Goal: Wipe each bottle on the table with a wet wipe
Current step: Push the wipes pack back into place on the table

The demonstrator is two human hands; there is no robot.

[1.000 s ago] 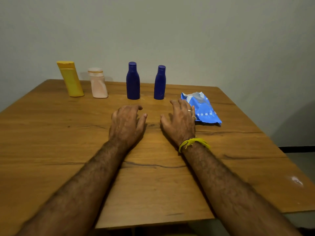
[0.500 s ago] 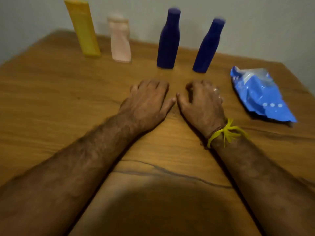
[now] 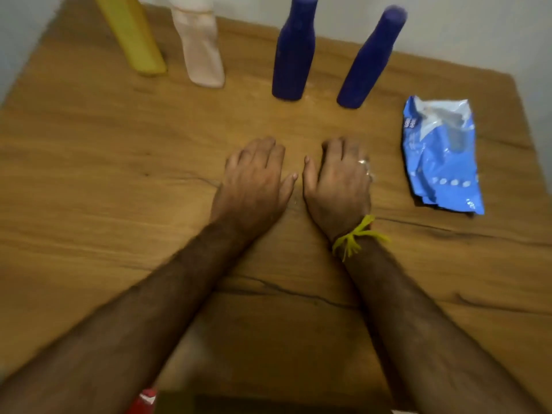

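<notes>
Left hand (image 3: 254,180), right hand (image 3: 339,180) flat on worktop (image 3: 89,174), fingers relaxed, holding nothing. Yellow bottle (image 3: 134,37), pale bottle (image 3: 201,52), two blue bottles (image 3: 294,52) (image 3: 369,61) upright at 12 o'clock. Wipe pack (image 3: 442,156) at 3 o'clock.

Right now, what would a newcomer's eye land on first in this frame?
Two bare hands, left and right, rest palm-down side by side mid-table. Behind them stand four bottles in a row: yellow, pink and two blue. A crumpled blue wipes pack lies to the right.
</notes>
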